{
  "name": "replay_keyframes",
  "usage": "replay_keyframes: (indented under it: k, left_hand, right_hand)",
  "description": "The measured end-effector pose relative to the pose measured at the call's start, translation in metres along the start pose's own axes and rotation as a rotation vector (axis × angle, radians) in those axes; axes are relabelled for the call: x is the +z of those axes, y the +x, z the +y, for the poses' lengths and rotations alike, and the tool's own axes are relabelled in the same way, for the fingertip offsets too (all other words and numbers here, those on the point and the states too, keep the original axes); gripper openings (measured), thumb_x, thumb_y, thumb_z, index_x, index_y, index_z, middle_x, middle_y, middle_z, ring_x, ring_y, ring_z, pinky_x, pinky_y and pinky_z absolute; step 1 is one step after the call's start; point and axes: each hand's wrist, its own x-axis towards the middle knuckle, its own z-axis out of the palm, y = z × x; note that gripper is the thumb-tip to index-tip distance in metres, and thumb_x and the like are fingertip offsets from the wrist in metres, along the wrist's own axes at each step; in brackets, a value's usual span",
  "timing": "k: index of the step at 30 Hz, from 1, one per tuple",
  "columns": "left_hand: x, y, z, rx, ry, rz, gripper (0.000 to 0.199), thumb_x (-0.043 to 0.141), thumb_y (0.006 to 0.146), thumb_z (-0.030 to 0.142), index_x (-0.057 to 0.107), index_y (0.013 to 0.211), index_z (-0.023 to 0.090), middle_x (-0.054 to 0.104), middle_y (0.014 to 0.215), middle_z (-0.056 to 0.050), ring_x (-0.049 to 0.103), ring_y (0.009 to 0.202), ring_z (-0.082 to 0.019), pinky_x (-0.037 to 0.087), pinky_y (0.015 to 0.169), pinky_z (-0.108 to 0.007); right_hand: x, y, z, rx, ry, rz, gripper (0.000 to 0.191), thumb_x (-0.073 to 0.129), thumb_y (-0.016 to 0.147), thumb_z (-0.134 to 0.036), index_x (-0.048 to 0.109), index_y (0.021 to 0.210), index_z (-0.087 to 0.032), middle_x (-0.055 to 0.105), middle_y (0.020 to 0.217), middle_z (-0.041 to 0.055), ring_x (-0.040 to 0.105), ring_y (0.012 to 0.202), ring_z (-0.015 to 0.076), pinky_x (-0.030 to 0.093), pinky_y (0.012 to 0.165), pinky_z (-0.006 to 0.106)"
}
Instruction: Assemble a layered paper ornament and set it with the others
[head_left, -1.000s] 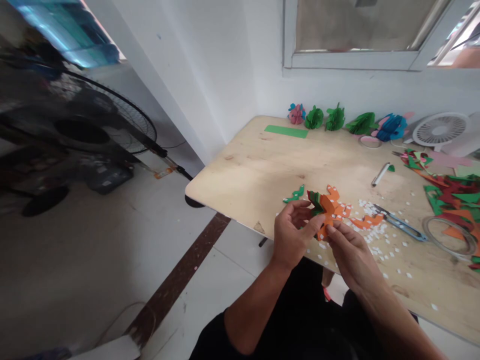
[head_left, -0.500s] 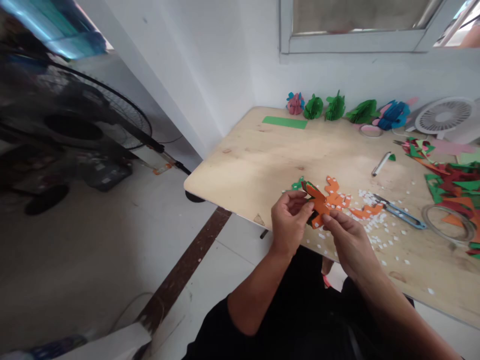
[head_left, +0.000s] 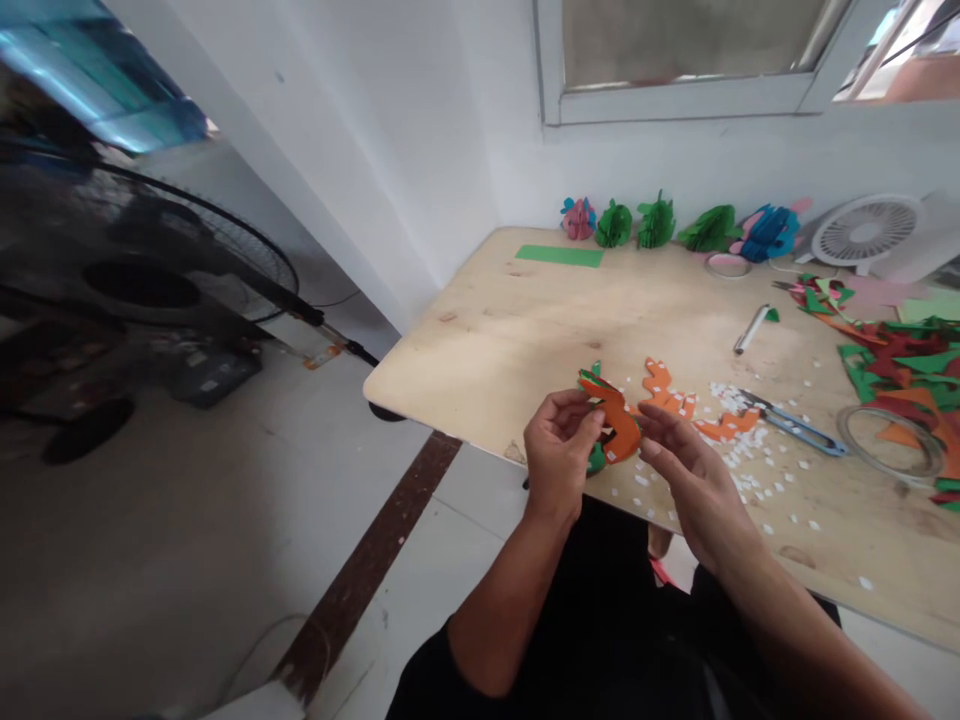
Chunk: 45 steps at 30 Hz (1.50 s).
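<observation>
Layered paper piece (head_left: 620, 428), orange on its face with green and red edges showing, is held above the near edge of the surface (head_left: 480, 340). It sits at about 2 to 3 o'clock from the middle of the left hand (head_left: 559, 448), whose thumb and fingers are closed on its left side. From the right hand (head_left: 694, 478) it lies at about 10 o'clock. That hand has thumb and fingertips a narrow gap apart, right beside the orange edge; whether they touch it cannot be told.

Just past the right fingertips, toward 12 to 1 o'clock of the right hand, lie orange cutouts (head_left: 669, 397), with white bits (head_left: 750, 470) scattered at 1 to 3 o'clock. A blue-handled cutter (head_left: 806, 432) lies at 2 o'clock, with a clear ring (head_left: 892, 445) beyond its handle. A pen (head_left: 752, 330) rests farther off at 1 o'clock.

The left fingers hide part of the piece's left side, and its stacked layers are too small to count. A green cutout (head_left: 597, 367) is mostly covered by the piece. The heap of paper scraps (head_left: 907, 355) is cut off by the right border, and the standing fan (head_left: 142, 285) on the left is dark and blurred.
</observation>
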Motion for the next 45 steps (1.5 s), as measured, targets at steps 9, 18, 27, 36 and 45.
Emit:
replay_keyframes:
  k: [9,18,27,36,45]
  left_hand:
    - [0.000,-0.010,0.000,0.005,0.024,-0.009,0.022,0.075,0.067,0.020,0.064,0.085,0.015,0.071,0.078,-0.004,0.067,0.073,-0.014,0.053,0.069,-0.025]
    - [-0.004,-0.005,0.009,-0.192,-0.055,-0.195,0.049,0.078,0.062,0.024,0.061,0.108,0.019,0.071,0.101,-0.008,0.067,0.084,-0.017,0.051,0.072,-0.028]
    - [0.004,0.002,0.024,-0.330,-0.178,-0.180,0.040,0.079,0.062,0.027,0.064,0.098,0.018,0.070,0.084,-0.004,0.065,0.072,-0.014,0.049,0.066,-0.026]
    - [0.001,0.003,0.019,-0.429,-0.318,-0.266,0.029,0.079,0.063,0.025,0.062,0.086,0.020,0.070,0.084,-0.002,0.066,0.079,-0.016,0.051,0.073,-0.029]
    - [-0.001,0.003,0.015,-0.432,-0.275,-0.318,0.049,0.081,0.065,0.030,0.059,0.107,0.019,0.071,0.093,-0.006,0.067,0.085,-0.018,0.050,0.069,-0.026]
  right_hand:
    - [0.001,0.005,0.007,-0.039,-0.096,-0.098,0.034,0.074,0.073,-0.045,0.070,0.096,-0.021,0.074,0.093,0.0062,0.067,0.084,0.0243,0.052,0.079,0.038]
    - [-0.005,0.000,0.013,-0.126,-0.179,-0.043,0.027,0.072,0.076,-0.043,0.072,0.092,-0.023,0.074,0.082,0.0052,0.066,0.076,0.0231,0.050,0.076,0.037]
    - [-0.003,-0.009,0.004,-0.090,-0.242,0.022,0.023,0.078,0.067,-0.038,0.074,0.085,-0.023,0.073,0.075,0.0053,0.066,0.067,0.0240,0.048,0.048,0.031]
    - [-0.005,-0.014,0.005,-0.041,-0.258,0.060,0.029,0.078,0.067,-0.038,0.074,0.090,-0.022,0.073,0.076,0.0064,0.065,0.056,0.0205,0.038,0.034,0.025]
    - [-0.004,-0.015,0.001,0.032,-0.208,-0.004,0.039,0.070,0.074,-0.048,0.069,0.096,-0.016,0.072,0.080,0.0085,0.055,0.040,0.0107,0.030,0.026,0.020]
